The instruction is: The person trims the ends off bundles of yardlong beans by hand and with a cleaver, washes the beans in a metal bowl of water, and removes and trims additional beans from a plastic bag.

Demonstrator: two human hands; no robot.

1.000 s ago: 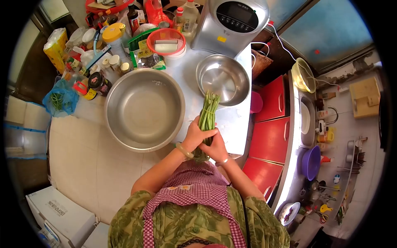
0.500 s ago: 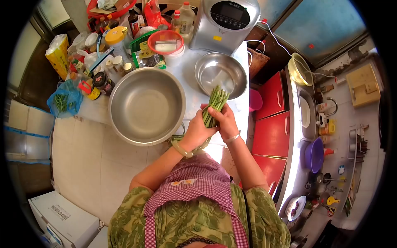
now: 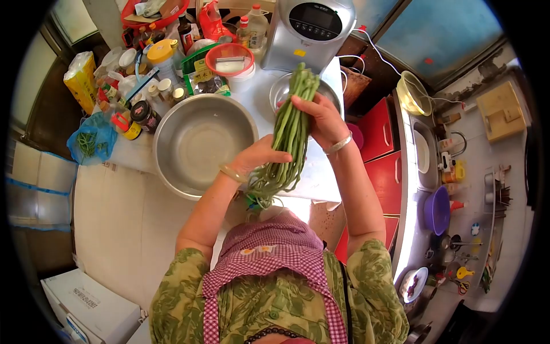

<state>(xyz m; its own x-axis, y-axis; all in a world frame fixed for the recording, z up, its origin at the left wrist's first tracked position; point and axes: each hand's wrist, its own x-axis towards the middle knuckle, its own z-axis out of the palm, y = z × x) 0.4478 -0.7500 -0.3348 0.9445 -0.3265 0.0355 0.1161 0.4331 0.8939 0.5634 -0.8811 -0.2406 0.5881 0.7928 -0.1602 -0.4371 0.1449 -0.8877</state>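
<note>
A thick bundle of long green beans (image 3: 292,132) is held up in front of me, its cut ends at the top and its lower ends curling near the apron. My right hand (image 3: 323,119) is closed round the upper part. Lower down, my left hand (image 3: 258,153) grips the bundle from the left, thumb across it. Behind the beans, a small steel bowl (image 3: 279,92) is partly hidden. To the left of my hands stands a large metal basin (image 3: 200,149) with nothing in it.
Jars, bottles and a red basket (image 3: 229,59) crowd the table's back left. A silver appliance (image 3: 309,28) stands at the back. A blue plastic bag (image 3: 91,140) with greens lies at the left edge. Red cabinets (image 3: 375,132) and a sink counter run along the right.
The bean bundle has been lifted and now shows along most of its length, covering much of the small bowl. My right hand has moved up and right; my left has shifted up and left.
</note>
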